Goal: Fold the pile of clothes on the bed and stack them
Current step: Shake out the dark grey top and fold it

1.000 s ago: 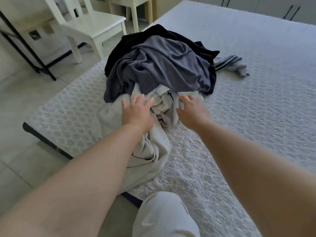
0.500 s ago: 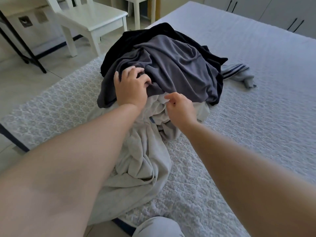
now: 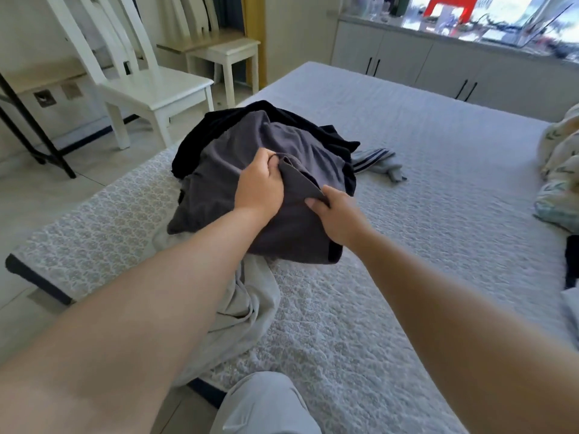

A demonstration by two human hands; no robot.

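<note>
Two hands on one garment. Left hand (image 3: 259,186) bunched round a raised fold of the grey garment (image 3: 238,183), fingers curled over the ridge of cloth. Right hand (image 3: 336,214) pinching the same fold lower down, thumb on top, fingertips tucked under the edge. Both bare forearms reaching in from the near edge.

Pile of clothes (image 3: 266,170) heaped near the left edge of the bed (image 3: 407,183), rounded, mound-shaped. Grey garment topmost: dark charcoal, matte, soft knit look, draped in broad smooth folds, darker band along its near hem. Black garment (image 3: 250,112) beneath and behind, crumpled, showing at the far rim of the mound. Pale beige garment (image 3: 244,305) under the heap, heavier weave, trailing off toward the near bed edge in long creases. Light grey striped piece (image 3: 376,159) (dark stripes along one edge) lying flat just to the right of the pile, touching it.

Bed cover pale grey-white, quilted, raised repeating pattern, pebbly texture. Patterned cream bedding (image 3: 560,170) crumpled at far right. White wooden chair (image 3: 141,86) on the tiled floor beside the bed, slatted back, glossy paint. Small white stool (image 3: 225,54) further back. Grey cabinets (image 3: 438,64) with dark bar handles beyond the bed.
</note>
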